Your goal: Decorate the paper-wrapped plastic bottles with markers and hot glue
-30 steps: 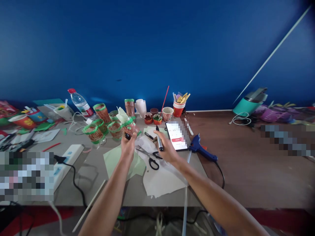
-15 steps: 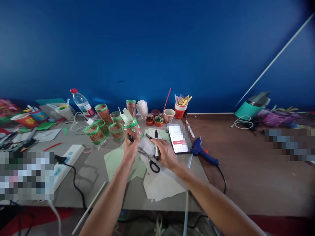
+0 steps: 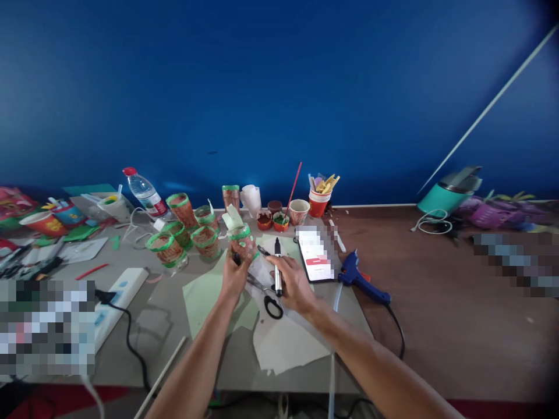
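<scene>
My left hand (image 3: 234, 278) is closed at the base of a see-through, brown-streaked cup (image 3: 241, 243) with a green rim. Pale paper strips (image 3: 233, 217) stick up behind that rim. A small black piece (image 3: 236, 258) shows by the left fingers; its kind I cannot make out. My right hand (image 3: 296, 284) is closed, with a silver-and-black marker (image 3: 278, 269) upright against its fingers. Just left of its fingertips is a small dark tip (image 3: 263, 250). Between the hands, scissors (image 3: 273, 306) with black handles lie on white paper (image 3: 288, 346), beside pale green paper (image 3: 203, 297).
Several brown cups with green rims (image 3: 206, 241) stand left of my hands, near a water bottle (image 3: 146, 195). Small paint pots (image 3: 264, 219) sit behind. A phone (image 3: 312, 256) and a blue glue gun (image 3: 362, 279) lie right. A white power strip (image 3: 122, 297) lies left.
The cup in my left hand has come slightly nearer and to the right, along with that hand. The whole view has shifted a little downward in the picture.
</scene>
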`<state>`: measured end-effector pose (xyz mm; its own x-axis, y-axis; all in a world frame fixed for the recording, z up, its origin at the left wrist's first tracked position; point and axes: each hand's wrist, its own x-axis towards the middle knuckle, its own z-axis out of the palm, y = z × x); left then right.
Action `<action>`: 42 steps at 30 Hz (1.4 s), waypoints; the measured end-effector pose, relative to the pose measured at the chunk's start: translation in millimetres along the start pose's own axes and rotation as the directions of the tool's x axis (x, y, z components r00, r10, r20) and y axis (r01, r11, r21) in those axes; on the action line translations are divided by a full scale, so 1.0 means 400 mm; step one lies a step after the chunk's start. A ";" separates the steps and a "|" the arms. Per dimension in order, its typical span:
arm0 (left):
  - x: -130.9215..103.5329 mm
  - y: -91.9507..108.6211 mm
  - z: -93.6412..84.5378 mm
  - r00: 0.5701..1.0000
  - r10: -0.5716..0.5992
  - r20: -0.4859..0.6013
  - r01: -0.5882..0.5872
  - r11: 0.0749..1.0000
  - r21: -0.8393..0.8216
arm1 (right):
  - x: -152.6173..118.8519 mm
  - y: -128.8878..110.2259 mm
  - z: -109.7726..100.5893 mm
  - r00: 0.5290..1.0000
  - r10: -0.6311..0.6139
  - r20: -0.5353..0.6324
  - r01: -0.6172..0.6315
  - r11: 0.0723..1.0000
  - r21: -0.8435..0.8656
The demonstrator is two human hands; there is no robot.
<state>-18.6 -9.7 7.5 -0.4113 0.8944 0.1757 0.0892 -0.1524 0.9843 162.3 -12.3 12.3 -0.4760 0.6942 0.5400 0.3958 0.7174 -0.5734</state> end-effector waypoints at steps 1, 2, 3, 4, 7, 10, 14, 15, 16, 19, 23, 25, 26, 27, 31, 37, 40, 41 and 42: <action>0.001 0.000 0.000 1.000 -0.002 0.001 0.002 1.000 0.000 | 0.001 0.001 -0.001 1.000 -0.003 0.008 0.003 1.000 -0.004; 0.001 0.000 -0.001 1.000 0.003 -0.005 -0.003 1.000 0.003 | 0.002 0.001 -0.001 1.000 -0.005 0.017 0.005 1.000 -0.008; 0.001 0.001 -0.002 1.000 0.008 -0.006 -0.008 1.000 0.008 | 0.003 0.000 -0.001 1.000 -0.005 0.026 0.005 1.000 -0.011; 0.001 0.002 -0.003 1.000 0.012 -0.009 -0.012 1.000 0.012 | 0.003 -0.001 -0.001 0.999 -0.006 0.032 0.007 1.000 -0.013; 0.001 0.007 -0.005 1.000 0.017 -0.008 -0.016 0.999 0.028 | 0.003 -0.004 0.003 0.999 -0.005 0.053 0.005 1.000 -0.010; -0.001 0.013 -0.008 1.000 0.008 -0.021 -0.007 0.997 0.071 | 0.000 -0.005 0.012 0.999 0.006 0.053 -0.006 1.000 -0.001; -0.001 0.019 -0.012 0.999 -0.029 -0.020 0.031 0.995 0.092 | -0.003 -0.005 0.019 0.999 0.011 0.047 -0.012 1.000 0.016; -0.001 0.020 -0.012 0.999 -0.033 -0.019 0.034 0.996 0.081 | -0.003 -0.004 0.019 0.999 0.015 0.045 -0.016 1.000 0.020; 0.000 0.020 -0.013 0.999 -0.033 -0.021 0.034 0.997 0.070 | -0.003 -0.004 0.019 0.999 0.017 0.042 -0.018 1.000 0.023; 0.001 0.019 -0.015 1.000 -0.009 -0.023 0.010 0.999 0.047 | 0.001 -0.002 0.015 0.999 0.004 0.047 -0.005 1.000 0.028; 0.000 0.017 -0.017 0.999 0.009 -0.039 -0.007 0.999 0.049 | 0.004 0.003 0.014 0.998 0.012 0.066 -0.013 1.000 0.026; 0.000 0.016 -0.019 0.998 0.002 -0.059 0.002 0.999 0.055 | 0.003 0.005 0.017 0.998 0.026 0.062 -0.027 0.999 0.026; 0.000 0.015 -0.019 0.998 -0.002 -0.066 0.006 0.998 0.062 | 0.002 0.005 0.019 0.998 0.030 0.056 -0.031 0.999 0.025; 0.000 0.015 -0.020 0.998 -0.005 -0.067 0.010 0.997 0.071 | 0.001 0.006 0.021 0.998 0.034 0.052 -0.035 0.999 0.024; 0.000 0.018 -0.020 0.999 -0.022 -0.040 0.025 0.997 0.071 | -0.004 0.008 0.023 0.998 0.048 0.030 -0.049 0.998 0.041; -0.007 0.022 -0.015 0.997 -0.081 0.003 0.081 0.997 0.005 | -0.011 0.015 0.022 0.999 0.038 -0.015 -0.036 0.994 0.105; -0.009 0.015 -0.013 0.996 -0.085 0.012 0.085 0.996 -0.028 | -0.011 0.018 0.025 0.998 0.055 -0.034 -0.052 0.994 0.091; -0.010 0.012 -0.012 0.996 -0.085 0.014 0.085 0.996 -0.029 | -0.010 0.017 0.026 0.997 0.061 -0.040 -0.057 0.995 0.084; -0.011 0.011 -0.012 0.996 -0.085 0.017 0.086 0.996 -0.029 | -0.009 0.017 0.027 0.997 0.063 -0.045 -0.060 0.995 0.077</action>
<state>-20.8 -16.2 11.1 -0.4021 0.9111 0.0910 0.0271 -0.0875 0.9958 158.2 -10.8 -0.2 -0.4138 0.7402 0.5299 0.3621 0.6679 -0.6502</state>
